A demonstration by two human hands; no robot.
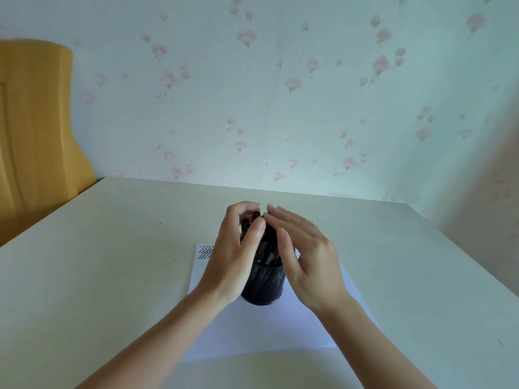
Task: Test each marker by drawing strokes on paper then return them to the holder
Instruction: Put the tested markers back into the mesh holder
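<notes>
Two bare forearms come up from the bottom edge and meet over a black mesh holder [262,287] that stands upright on a white sheet of paper [252,332]. The left hand [234,256] curls around the left side of the bundle of dark markers [264,245] sticking out of the holder, thumb across the front and fingertips hooked over the tops, so it grips them. The right hand [306,256] is blurred; its fingers are nearly straight and laid against the right side of the bundle, loose rather than clenched, and whether it pinches one marker cannot be told.

Just left of the left hand, at the paper's far left corner, are black zigzag strokes [205,251]. The paper spreads under both wrists; its near edge lies across the forearms, its right edge just beyond the right wrist.

Around the paper the pale table [98,276] is bare on either side of the hands. Its far edge meets a flowered wall [280,94] beyond the fingertips, and a yellow wooden panel [33,122] stands past the table's left edge.
</notes>
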